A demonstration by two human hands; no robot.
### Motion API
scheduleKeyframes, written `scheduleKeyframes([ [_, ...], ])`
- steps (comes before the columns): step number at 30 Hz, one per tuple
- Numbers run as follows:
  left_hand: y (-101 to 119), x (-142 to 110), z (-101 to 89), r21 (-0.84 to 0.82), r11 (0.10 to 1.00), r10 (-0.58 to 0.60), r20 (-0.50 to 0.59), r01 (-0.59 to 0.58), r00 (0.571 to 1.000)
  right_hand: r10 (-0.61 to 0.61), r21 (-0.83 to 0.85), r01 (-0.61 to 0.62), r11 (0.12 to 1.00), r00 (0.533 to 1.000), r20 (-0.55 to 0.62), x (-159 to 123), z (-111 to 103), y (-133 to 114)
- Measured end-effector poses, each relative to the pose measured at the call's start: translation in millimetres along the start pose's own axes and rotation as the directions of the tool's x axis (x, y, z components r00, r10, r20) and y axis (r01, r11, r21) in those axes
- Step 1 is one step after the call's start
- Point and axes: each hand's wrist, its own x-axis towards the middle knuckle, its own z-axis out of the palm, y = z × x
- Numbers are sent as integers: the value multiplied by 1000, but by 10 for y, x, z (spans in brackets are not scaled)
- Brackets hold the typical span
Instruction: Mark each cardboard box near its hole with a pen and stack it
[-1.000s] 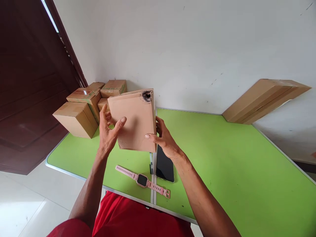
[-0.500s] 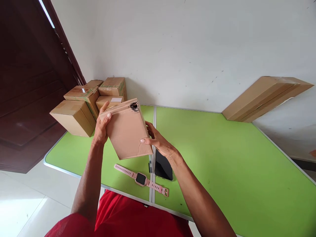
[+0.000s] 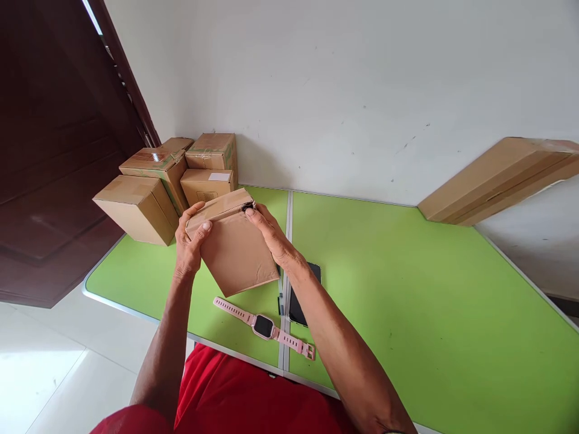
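Note:
A small cardboard box (image 3: 237, 250) is held tilted above the green table, with a dark, ragged hole at its upper right corner. My left hand (image 3: 190, 238) grips its left side, thumb on the near face and fingers over the edge. At the damaged corner, my right hand (image 3: 271, 235) holds the box with the thumb beside the hole; its other fingers are partly hidden behind. Below the box lies a pink smartwatch (image 3: 263, 326), strap stretched out. A black smartphone (image 3: 298, 303) is partly covered by my right forearm.
Several cardboard boxes (image 3: 136, 202) are grouped at the table's back left, by the wall. A long cardboard carton (image 3: 479, 184) leans at the back right. The green table (image 3: 407, 301) has a metal seam down its middle. A dark door (image 3: 54, 150) stands at the left.
My right hand has moved up from the box's lower right side to the damaged corner. The box has tipped so more of its top side shows. The view has shifted slightly.

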Motion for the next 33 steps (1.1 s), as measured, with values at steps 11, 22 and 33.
scheduleKeyframes([
  [11,593,-20,-155,463,875,174,-33,-139,984,-35,-46,35,998,999,4,-58,71,0],
  [22,855,-207,35,660,748,122,-30,-72,992,-182,-275,167,947,983,-32,-166,202,-8],
  [33,870,-305,85,687,723,152,-57,-72,987,-222,-276,201,940,974,-48,-323,309,-38],
])
